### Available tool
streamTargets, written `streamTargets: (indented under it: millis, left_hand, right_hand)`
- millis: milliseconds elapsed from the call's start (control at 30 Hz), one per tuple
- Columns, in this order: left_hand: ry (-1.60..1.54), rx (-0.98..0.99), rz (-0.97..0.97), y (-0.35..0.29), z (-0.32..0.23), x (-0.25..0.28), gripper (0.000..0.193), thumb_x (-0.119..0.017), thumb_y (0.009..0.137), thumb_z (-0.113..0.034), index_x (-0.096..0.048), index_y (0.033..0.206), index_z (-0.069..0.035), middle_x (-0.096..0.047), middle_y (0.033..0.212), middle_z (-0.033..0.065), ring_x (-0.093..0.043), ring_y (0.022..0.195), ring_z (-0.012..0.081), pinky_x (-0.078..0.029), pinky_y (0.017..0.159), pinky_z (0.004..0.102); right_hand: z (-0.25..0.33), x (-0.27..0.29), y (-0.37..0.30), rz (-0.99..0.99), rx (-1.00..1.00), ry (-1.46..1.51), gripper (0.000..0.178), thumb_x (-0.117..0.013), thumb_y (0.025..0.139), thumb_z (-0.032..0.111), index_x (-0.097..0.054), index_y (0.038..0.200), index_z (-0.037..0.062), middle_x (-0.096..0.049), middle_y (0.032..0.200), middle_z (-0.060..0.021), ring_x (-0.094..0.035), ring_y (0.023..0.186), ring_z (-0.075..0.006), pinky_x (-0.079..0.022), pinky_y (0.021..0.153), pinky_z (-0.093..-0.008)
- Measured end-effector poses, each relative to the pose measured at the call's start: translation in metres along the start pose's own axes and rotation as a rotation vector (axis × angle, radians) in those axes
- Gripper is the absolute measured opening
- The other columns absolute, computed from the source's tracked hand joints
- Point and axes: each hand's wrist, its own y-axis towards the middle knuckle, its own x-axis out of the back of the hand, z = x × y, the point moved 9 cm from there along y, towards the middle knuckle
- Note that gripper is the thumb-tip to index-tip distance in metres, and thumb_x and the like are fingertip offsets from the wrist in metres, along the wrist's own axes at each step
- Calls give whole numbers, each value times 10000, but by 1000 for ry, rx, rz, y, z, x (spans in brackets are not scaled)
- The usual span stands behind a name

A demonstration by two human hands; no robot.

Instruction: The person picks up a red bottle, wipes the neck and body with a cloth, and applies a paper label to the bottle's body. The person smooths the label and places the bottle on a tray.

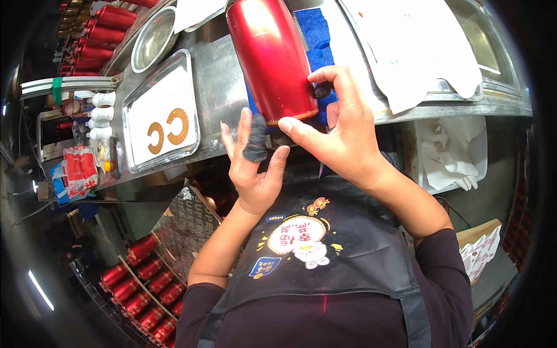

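A shiny red metal cylinder [270, 55] lies lengthwise on a blue towel [316, 36], its near end toward me. My right hand [347, 124] has its thumb at the near rim and its index finger on the right side, gripping that end. A dark wrap shows on another finger of this hand, partly hidden. Just left of the near end, my left hand [252, 174] is raised with its fingers apart, holding nothing. A fuzzy dark grey wrap [255, 139] covers one of its fingers.
On the left of the metal bench [217, 75], a clear tray [196, 110] bears a white sheet with gold C-shaped pieces [177, 126]. A bowl [138, 57] stands behind it. White sheets [412, 52] lie at right, above a white bin [483, 152]. Red cylinders [137, 303] fill racks lower left.
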Motion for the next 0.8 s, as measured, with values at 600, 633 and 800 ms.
streamTargets:
  millis: [600,633,800]
  left_hand:
    - [290,-213,8,28,-38,-3,353,-818,773,-118,-770,1124,-122,-500,1512,239,-465,1397,471,-98,1148,726]
    - [308,-225,5,31,-41,-5,353,-820,763,-121,-779,1113,-141,-489,1521,241,-454,1399,486,-100,1145,731]
    - [37,-44,-102,46,-15,2,569,-813,772,-53,-648,1312,18,-541,1469,247,-535,1352,424,-237,1154,682]
  right_hand:
    - [-12,-1,-4,82,-92,177,394,-690,906,37,-540,1268,2,-577,1128,-47,-544,721,-14,-447,636,-188]
    - [-20,-1,-6,83,-175,251,379,-662,915,18,-546,1276,6,-589,1126,-49,-556,728,-24,-454,643,-198]
    - [-31,-5,-18,95,-295,370,395,-536,933,-39,-568,1321,25,-632,1155,-66,-557,686,-66,-482,659,-239]
